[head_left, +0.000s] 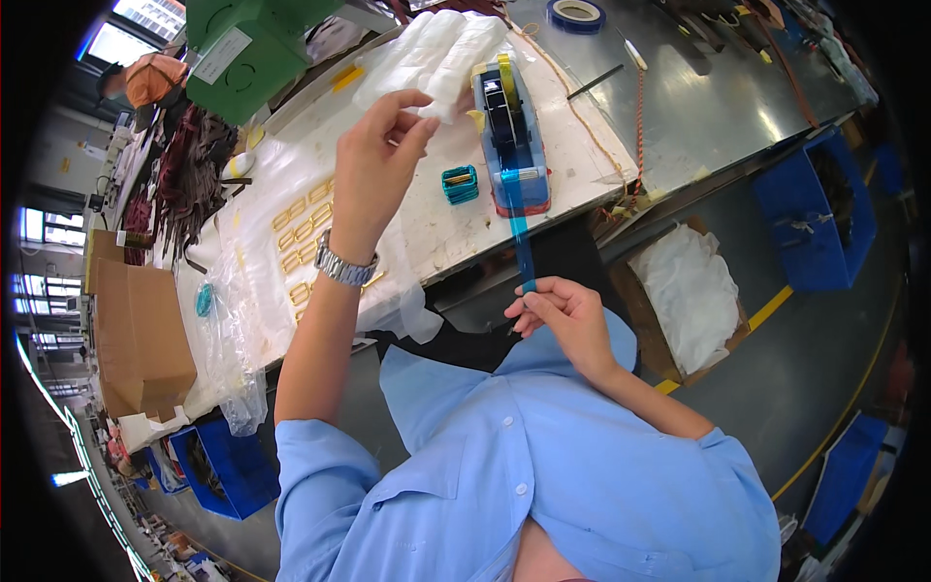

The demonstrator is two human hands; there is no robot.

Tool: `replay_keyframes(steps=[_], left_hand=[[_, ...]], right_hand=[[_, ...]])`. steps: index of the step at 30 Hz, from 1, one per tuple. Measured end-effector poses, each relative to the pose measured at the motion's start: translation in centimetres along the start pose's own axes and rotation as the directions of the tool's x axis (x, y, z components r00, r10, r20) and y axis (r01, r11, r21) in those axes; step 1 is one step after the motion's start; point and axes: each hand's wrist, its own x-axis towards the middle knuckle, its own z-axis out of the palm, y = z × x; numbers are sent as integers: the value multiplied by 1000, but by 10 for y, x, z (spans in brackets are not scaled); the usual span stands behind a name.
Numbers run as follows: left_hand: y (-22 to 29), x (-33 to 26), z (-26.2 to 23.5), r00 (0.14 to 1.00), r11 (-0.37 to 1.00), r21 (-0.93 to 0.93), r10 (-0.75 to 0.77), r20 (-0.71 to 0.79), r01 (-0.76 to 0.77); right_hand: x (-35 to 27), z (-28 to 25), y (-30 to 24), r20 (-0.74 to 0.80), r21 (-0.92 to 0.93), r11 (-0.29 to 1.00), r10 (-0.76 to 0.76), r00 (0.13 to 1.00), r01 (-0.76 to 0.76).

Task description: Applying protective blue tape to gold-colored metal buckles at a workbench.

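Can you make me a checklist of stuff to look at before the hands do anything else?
1. Tape end gripped: ok. The right hand pinches the blue tape strip.
2. Strip joined to the tape dispenser: ok. It runs from the dispenser's near end to the fingers.
3. Left hand free: ok, it looks empty, with finger and thumb apart.
4. Left hand clear of the white plastic wrap: cannot tell; they overlap in this view.
5. Small blue-wrapped bundle in a hand: not ok. It sits on the table, left of the dispenser.
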Motion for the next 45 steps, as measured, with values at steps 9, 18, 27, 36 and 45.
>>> replay_keyframes(steps=[9,18,27,36,45], left_hand=[[-36,-125,-83,990,907,403,-139,25,118],[-36,-150,-52,954,746,629,32,297,-220],[-31,-129,-89,869,880,202,-463,173,429],[43,-152,-3,735,392,-622,-377,564,678],[55,-150,44,722,363,-626,-405,561,690]], right_hand=[[-5,1,2,-19,-33,999,-33,999,33],[-14,8,-9,-1,-37,998,-45,999,45],[-17,10,-16,76,34,998,-56,996,54],[-17,9,-14,28,1,1000,-21,999,21],[-21,10,-13,11,-41,998,-39,999,39]])
